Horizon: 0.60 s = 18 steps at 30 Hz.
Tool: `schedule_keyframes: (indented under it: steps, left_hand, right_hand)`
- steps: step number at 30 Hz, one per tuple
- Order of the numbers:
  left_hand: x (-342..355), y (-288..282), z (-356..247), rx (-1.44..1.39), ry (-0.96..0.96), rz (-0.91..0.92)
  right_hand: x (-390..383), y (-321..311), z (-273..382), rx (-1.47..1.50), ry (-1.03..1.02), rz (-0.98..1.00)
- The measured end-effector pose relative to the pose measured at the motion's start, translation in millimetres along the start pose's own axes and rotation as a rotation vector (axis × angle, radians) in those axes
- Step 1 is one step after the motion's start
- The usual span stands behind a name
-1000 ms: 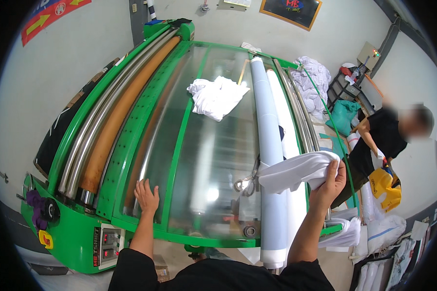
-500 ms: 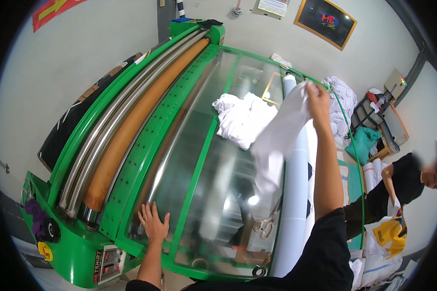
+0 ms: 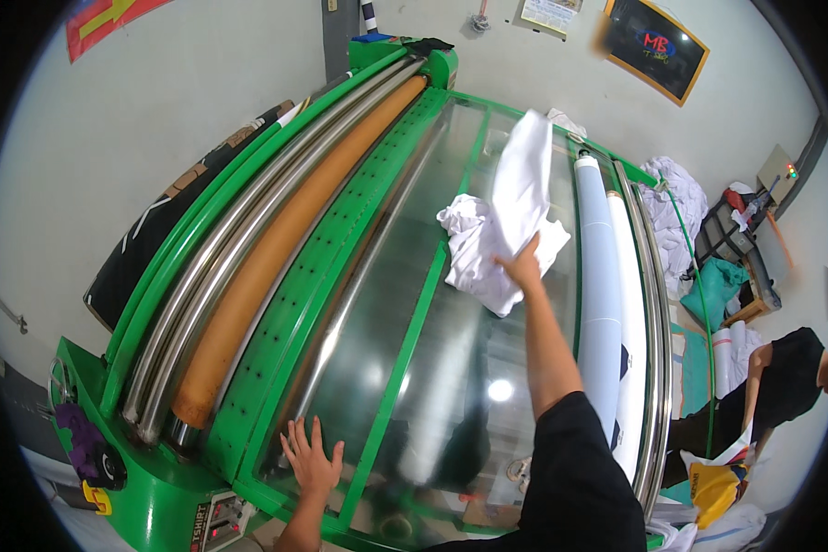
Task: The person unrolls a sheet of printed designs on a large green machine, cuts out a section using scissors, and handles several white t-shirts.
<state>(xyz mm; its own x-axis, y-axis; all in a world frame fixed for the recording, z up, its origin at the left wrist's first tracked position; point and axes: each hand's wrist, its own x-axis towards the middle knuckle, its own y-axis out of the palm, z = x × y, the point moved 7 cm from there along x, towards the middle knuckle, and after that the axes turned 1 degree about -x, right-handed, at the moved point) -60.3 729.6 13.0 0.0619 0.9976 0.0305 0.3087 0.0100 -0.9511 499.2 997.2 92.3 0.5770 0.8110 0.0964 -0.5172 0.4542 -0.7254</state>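
Note:
A white piece of cloth (image 3: 522,179) hangs from my right hand (image 3: 523,267), its loose end swung up and away from me. Closed round its near end, my right hand is above a crumpled white fabric heap (image 3: 474,262) on the clear tabletop (image 3: 377,304) of a green machine. My left hand (image 3: 313,460) rests flat on the near left part of that top, fingers spread, holding nothing. Part of the heap is hidden behind the held cloth and my hand.
Along the left run steel rollers (image 3: 248,216) and an orange-brown roller (image 3: 294,248). A pale blue roll (image 3: 601,304) and a white roll (image 3: 627,368) lie at right. A control panel (image 3: 223,523) is near left. Another person (image 3: 777,382) stands at right beside sacks.
My right hand has swung left and lower with the cloth, whose loose end has flipped from hanging toward me to pointing away. My left hand stays on the top. The view has shifted slightly.

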Motion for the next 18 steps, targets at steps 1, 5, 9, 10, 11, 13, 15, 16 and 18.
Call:
schedule_keyframes:
  steps: [1,5,9,10,11,13,15,16,18]
  left_hand:
    - [-2.9,-0.6,4.4,0.006,-0.021,0.003]
    - [-6.3,2.0,8.1,0.006,-0.056,0.024]
    - [-4.1,4.2,6.7,0.022,-0.020,0.017]
    - [-5.4,3.0,8.2,0.014,-0.040,0.023]
    - [-7.9,2.6,9.5,0.006,-0.054,0.031]
    - [-7.7,0.3,4.8,-0.002,-0.062,0.021]
    - [-7.7,-0.3,4.3,0.009,-0.049,0.005]
    - [-6.7,2.4,3.2,0.030,-0.039,-0.033]
    - [-13.1,12.4,8.2,0.082,0.010,-0.095]
  right_hand:
    - [-20.4,28.1,2.8,-0.121,0.061,0.089]
    - [-80.9,68.2,10.7,-0.597,0.042,0.007]
    - [-83.4,73.0,-18.2,-0.394,-0.037,0.015]
    - [-92.9,70.9,-19.1,-0.349,-0.067,0.038]
    - [-105.7,67.3,-22.2,-0.306,-0.092,0.057]
    - [-145.3,38.3,-16.3,-0.132,-0.237,-0.091]
    - [-200.1,-3.1,2.2,0.168,-0.084,-0.015]
    - [-226.5,-18.2,-5.1,0.165,0.028,-0.029]
    - [-293.9,-21.0,10.9,-0.145,-0.134,0.187]
